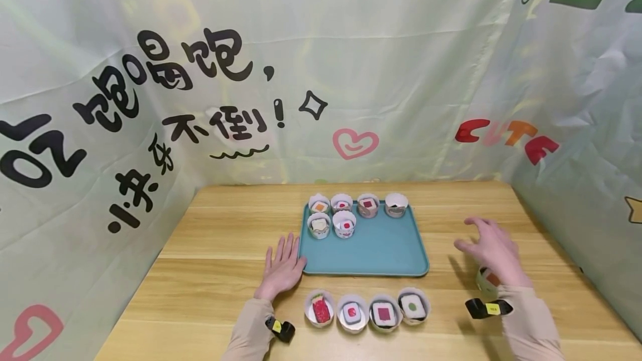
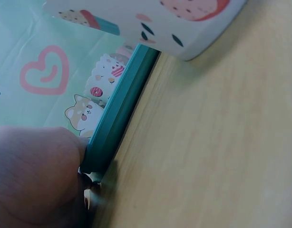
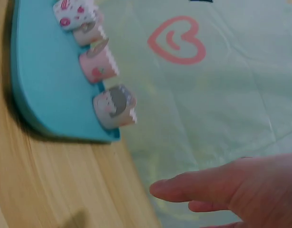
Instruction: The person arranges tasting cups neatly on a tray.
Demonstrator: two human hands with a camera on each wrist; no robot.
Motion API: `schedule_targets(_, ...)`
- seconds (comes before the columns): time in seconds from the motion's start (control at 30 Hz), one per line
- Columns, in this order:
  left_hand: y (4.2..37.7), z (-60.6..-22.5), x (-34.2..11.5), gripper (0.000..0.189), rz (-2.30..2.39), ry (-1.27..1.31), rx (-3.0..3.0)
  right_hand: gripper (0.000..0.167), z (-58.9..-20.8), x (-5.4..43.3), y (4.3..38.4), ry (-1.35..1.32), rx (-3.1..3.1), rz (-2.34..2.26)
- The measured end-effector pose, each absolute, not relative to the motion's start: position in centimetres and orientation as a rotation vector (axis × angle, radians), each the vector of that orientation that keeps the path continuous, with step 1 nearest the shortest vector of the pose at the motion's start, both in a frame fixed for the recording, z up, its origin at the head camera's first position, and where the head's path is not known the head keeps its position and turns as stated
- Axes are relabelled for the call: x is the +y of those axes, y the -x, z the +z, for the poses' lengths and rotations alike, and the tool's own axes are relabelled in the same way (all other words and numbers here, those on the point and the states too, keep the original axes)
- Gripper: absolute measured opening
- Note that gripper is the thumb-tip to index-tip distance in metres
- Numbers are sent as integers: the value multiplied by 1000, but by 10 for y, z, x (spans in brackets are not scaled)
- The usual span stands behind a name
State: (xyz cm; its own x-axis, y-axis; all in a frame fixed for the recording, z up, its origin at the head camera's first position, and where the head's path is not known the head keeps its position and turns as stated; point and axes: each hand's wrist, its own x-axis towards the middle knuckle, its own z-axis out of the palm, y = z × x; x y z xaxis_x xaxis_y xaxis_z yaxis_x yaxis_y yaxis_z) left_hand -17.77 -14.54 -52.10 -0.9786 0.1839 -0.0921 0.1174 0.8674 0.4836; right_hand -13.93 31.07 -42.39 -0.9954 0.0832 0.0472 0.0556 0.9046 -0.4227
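Note:
A blue tray (image 1: 381,254) lies on the wooden table, bearing several paper cups at its back left, among them a cup with an orange-topped sushi piece (image 1: 319,205) and one with a pale piece (image 1: 319,225). My left hand (image 1: 282,273) rests on the table with fingers spread, its thumb against the tray's left edge. To the right of the tray my right hand (image 1: 495,247) hovers above the table, fingers loosely bent and holding nothing. Partly hidden under the right wrist stands a paper cup with an orange-topped piece (image 1: 490,278).
Before the tray stands a row of paper cups, holding a red-topped piece (image 1: 320,310), a pink-centred piece (image 1: 352,312), a purple-square piece (image 1: 383,314) and a green-dotted piece (image 1: 413,306). A printed curtain (image 1: 401,82) rises behind the table.

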Motion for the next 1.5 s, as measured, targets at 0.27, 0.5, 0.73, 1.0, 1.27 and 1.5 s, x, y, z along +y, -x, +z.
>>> schedule_targets(0.27,177,-522,-146,64,719,-234,2898,74,-427,324,139,205,-3107,678)
schedule_targets(0.5,177,-522,-146,65,727,-235,2894,78,-429,330,144,226,-3188,768)
schedule_targets(0.73,180,-528,-147,64,709,-235,2904,73,-433,333,148,246,-3230,755)
schedule_targets(1.0,181,-531,-148,65,716,-243,2925,60,-436,337,150,242,-3249,726)
schedule_targets(1.27,182,-532,-148,65,713,-243,2926,39,-437,340,149,199,-3235,716)
schedule_targets(1.5,181,-529,-148,64,713,-243,2919,34,-439,344,150,138,-3209,693)
